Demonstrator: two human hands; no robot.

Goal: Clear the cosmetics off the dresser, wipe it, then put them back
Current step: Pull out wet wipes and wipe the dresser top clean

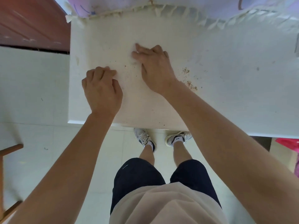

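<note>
Both hands are resting on the dresser (pixel 226 46), which is showing no cosmetics, so clearing looks done. The left hand (pixel 102 89) is curled and the right hand (pixel 153 67) is lying flat, perhaps on a pale cloth; I cannot tell. Brown specks (pixel 187 78) are remaining, and open room is lying rightward

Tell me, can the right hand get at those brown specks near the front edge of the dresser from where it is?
Probably yes. The right hand rests on the cloth, and the brown specks lie on the bare dresser top beside its wrist, with nothing between.
</note>
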